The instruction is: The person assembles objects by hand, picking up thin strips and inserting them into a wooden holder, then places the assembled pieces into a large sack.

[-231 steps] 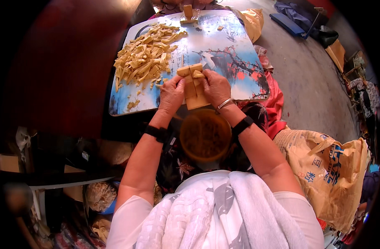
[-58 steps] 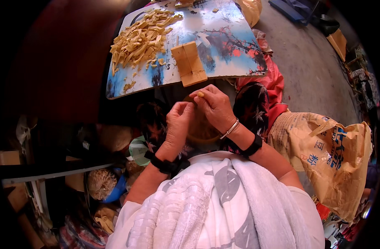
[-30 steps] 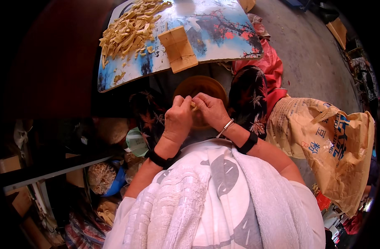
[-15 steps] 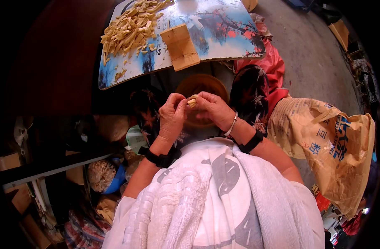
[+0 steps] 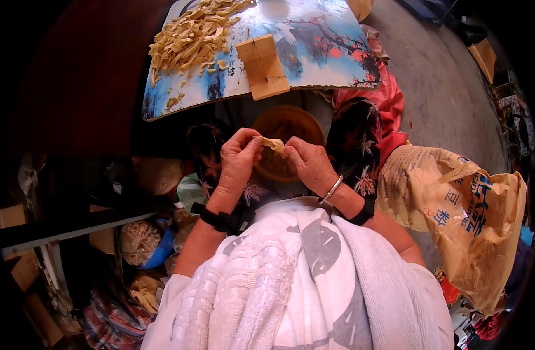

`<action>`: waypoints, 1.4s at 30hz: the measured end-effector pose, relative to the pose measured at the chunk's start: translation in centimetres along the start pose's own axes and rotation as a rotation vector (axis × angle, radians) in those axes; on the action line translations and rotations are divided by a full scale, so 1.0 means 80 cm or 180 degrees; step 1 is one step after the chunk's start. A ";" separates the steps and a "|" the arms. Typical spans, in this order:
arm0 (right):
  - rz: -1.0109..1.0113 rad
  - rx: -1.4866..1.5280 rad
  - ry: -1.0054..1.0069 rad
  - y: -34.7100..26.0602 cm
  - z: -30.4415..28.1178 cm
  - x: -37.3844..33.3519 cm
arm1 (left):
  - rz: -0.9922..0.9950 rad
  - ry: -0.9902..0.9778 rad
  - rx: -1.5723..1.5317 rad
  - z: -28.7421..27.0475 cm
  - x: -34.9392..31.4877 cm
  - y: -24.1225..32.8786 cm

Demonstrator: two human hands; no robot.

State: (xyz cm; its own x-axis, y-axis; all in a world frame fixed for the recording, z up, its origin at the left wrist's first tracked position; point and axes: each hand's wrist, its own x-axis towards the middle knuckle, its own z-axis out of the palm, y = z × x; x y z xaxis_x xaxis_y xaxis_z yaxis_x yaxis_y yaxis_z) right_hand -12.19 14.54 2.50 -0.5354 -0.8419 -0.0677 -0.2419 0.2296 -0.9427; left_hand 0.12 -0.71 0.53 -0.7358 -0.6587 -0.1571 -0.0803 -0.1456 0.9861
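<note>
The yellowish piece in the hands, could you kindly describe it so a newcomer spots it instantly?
Find the painted table at the top, then the round brown container below its near edge. Seen against that container, the yellowish piece stretches between left hand and right hand. Unlike the loose pile on the table, it is held.

Mixed light, fisheye: bright centre, very dark left.
Glare on tabletop (image 5: 314, 67), top centre; held strip (image 5: 273, 144) fairly sharp; bowl (image 5: 288, 111) shadowed; lower left murky; edges bent, corners black.
</note>
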 end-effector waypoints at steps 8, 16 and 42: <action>0.0085 0.1067 0.0741 -0.006 0.019 0.014 | -0.0647 -0.0753 -0.0949 0.050 -0.028 0.002; -0.0869 0.0291 0.0812 0.014 0.005 0.027 | -0.0327 -0.0546 -0.0616 0.043 -0.024 0.014; 0.0015 0.1498 -0.0128 -0.029 -0.057 0.120 | 0.1278 -0.0200 0.1925 -0.002 0.057 0.090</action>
State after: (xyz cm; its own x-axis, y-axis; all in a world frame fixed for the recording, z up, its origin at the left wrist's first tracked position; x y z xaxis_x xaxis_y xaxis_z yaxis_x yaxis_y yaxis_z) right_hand -20.44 8.18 5.53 -0.5016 -0.8617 -0.0762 0.1585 -0.0049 -0.9873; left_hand -3.72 -4.90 6.92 -0.8224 -0.5294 0.2084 -0.1403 0.5438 0.8274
